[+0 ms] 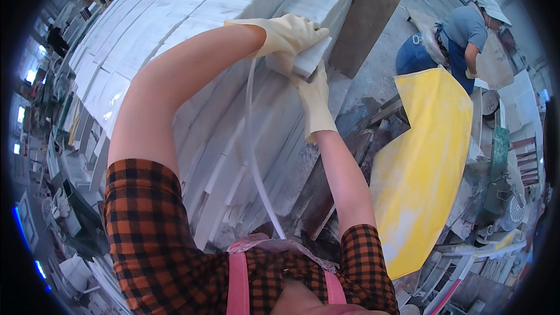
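Both hands are on the stone here! The left hand (290, 34), in a cream rubber glove, arches over the top of a pale grey-white rectangular stone block (314, 58), fingers bent and close together, clamped over its upper edge. Below, the right hand (312, 88), in a matching cream glove, has the block by its lower end, fingers bent around the underside and barely parted. The block sits at the edge of a broad stack of long white stone slabs (192, 9), its square end facing the brown flat board (370, 20) just to the right.

Now, what's hard to see: the left palm and thumb cover much of the block, so its full length can't be told. The right fingertips are tucked out of sight, and where the block meets the stack is hidden too. A thin whitish hose (251, 140) runs down from under the left wrist and disappears behind the pink-strapped apron. Over on the right, past the big yellow sheet (429, 169), a co-worker (466, 32) bends forward, the front of the body turned away.
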A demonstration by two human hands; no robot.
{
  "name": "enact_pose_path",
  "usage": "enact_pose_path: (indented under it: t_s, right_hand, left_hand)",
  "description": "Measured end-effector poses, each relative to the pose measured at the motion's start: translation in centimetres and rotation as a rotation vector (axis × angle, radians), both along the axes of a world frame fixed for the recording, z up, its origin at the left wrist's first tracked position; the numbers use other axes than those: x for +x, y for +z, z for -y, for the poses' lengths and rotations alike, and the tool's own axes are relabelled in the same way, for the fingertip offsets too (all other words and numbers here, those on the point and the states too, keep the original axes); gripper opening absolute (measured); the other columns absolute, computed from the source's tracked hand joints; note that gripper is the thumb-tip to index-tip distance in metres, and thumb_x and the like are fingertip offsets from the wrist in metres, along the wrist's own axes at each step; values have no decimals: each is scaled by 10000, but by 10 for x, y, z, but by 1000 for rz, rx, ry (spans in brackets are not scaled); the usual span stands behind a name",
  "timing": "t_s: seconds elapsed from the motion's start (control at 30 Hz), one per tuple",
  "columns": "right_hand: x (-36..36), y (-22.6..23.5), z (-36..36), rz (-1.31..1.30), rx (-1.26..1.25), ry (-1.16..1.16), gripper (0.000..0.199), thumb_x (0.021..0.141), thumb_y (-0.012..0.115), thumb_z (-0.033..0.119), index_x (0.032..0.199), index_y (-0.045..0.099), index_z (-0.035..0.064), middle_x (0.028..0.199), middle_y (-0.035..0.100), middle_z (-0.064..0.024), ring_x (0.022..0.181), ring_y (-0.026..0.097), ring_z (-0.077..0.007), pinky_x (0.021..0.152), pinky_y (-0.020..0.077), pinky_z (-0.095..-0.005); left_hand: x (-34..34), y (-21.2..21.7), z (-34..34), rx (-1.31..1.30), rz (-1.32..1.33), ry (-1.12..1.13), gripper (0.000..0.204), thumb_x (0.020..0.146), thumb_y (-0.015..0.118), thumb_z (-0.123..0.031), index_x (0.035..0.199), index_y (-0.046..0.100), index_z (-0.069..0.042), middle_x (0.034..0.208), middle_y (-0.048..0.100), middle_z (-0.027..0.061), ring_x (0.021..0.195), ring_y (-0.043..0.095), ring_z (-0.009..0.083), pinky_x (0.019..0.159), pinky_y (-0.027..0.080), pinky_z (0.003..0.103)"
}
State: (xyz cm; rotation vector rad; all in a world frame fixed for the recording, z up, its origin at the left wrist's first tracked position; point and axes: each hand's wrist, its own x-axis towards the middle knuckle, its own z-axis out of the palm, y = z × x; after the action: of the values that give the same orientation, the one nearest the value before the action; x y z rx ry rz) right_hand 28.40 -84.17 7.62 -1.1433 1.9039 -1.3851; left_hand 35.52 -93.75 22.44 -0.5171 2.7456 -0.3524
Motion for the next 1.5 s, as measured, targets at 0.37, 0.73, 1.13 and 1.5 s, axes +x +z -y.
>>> enact_pose_path:
  t_s: [0.37,0.73,1.13,1.5]
  right_hand:
    - [-2,25,17,-306,269,8,895,858,757,398,1534,318,10,1161,702,-249,1098,666,-423,923,519,-490]
    - [-20,7,32,-108,35,123,1118,774,869,263,1603,172,-18,1620,317,-235,1468,396,-330,1160,384,-393]
    - [-21,43,24,895,-252,196,788,1024,422,541,1620,219,66,1651,294,-120,1495,321,-247,1209,273,-349]
    - [3,40,50,933,-316,135,736,1053,357,572,1607,268,96,1623,349,-104,1453,386,-252,1178,325,-364]
  left_hand:
    - [1,-15,50,63,-3,69,1310,546,941,-517,1556,292,8,1458,508,192,1347,516,313,1122,424,356]
    - [34,-1,29,-106,-158,-49,974,664,903,-239,1480,431,4,1417,562,171,1352,519,314,1175,376,390]
    - [299,62,-130,100,-890,555,572,1020,442,-336,1478,494,3,1499,510,238,1502,326,408,1251,192,473]
    - [309,41,-147,111,-950,518,538,1020,395,-293,1365,557,86,1431,553,283,1404,449,466,1204,270,529]
